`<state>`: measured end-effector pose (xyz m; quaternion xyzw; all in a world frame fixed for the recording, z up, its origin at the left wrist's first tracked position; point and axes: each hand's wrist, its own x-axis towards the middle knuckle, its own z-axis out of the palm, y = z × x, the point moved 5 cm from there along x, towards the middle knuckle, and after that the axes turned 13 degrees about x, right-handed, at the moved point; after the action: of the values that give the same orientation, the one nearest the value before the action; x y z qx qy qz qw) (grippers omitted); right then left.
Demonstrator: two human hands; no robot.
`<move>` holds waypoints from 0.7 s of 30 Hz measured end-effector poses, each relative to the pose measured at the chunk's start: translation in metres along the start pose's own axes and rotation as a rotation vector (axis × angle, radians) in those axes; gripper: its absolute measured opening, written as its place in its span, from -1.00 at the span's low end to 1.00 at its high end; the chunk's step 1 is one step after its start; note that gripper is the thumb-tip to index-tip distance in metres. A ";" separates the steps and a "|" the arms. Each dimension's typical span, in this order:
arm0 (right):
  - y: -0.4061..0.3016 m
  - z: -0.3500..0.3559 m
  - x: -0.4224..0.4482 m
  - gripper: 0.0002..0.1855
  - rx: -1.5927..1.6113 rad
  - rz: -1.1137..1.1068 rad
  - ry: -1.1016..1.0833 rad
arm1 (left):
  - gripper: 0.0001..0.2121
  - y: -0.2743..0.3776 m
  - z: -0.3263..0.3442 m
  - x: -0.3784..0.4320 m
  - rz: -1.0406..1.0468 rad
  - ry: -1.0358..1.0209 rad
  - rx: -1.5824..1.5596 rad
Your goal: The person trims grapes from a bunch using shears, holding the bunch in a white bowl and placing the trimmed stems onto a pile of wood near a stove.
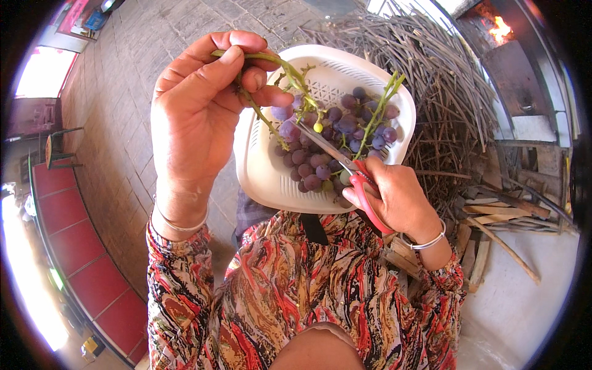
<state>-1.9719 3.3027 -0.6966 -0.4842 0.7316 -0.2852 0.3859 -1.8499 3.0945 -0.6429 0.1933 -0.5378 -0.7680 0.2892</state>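
Note:
My left hand point(203, 88) pinches a green grape stem point(293, 76) by its upper end, above the basket. Most of its branchlets are bare, with a small green grape and a few purple ones close to its lower end. In my right hand point(400, 196) is a pair of scissors point(326, 147) with red handles. Their blades point up and left, near the stem's lower end, and look closed or almost so. Below both hands, a white plastic basket point(261, 178) holds many loose purple grapes point(307, 170). Another green stem point(374, 115) lies on the grapes at the right.
A large heap of dry twigs point(430, 69) lies beyond and right of the basket. Split firewood point(499, 212) lies lower right. A fire point(501, 31) burns in a stove opening at upper right. Along the left runs a red panelled surface point(76, 240), near a small stool point(58, 148).

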 end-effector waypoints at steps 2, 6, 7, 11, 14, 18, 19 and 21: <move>-0.001 -0.002 0.003 -0.53 -0.009 -0.064 -0.003 | -0.79 -0.002 -0.001 -0.001 -0.016 -0.019 -0.018; -0.002 -0.005 0.006 -0.51 -0.080 -0.074 -0.056 | -0.80 -0.005 0.001 -0.001 -0.051 -0.025 0.012; -0.002 -0.004 0.006 -0.50 -0.089 -0.087 -0.065 | -0.80 -0.004 0.002 -0.001 -0.050 -0.026 -0.014; -0.003 -0.002 0.009 -0.51 -0.081 -0.075 -0.053 | -0.80 -0.006 0.003 -0.004 -0.067 -0.026 -0.019; -0.004 0.001 0.010 -0.51 -0.114 -0.049 -0.062 | -0.80 -0.006 0.004 -0.004 -0.075 -0.028 -0.011; -0.001 0.007 0.008 -0.57 -0.120 -0.039 -0.068 | -0.80 -0.007 0.003 -0.002 -0.067 -0.027 -0.012; 0.000 0.009 0.008 -0.57 -0.126 -0.030 -0.077 | -0.80 -0.006 0.002 -0.002 -0.059 -0.030 -0.005; 0.003 0.012 0.007 -0.58 -0.134 -0.019 -0.085 | -0.80 -0.007 0.001 -0.002 -0.052 -0.035 0.000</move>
<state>-1.9650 3.2970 -0.7079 -0.5274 0.7274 -0.2186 0.3807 -1.8503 3.0983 -0.6493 0.1938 -0.5376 -0.7785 0.2597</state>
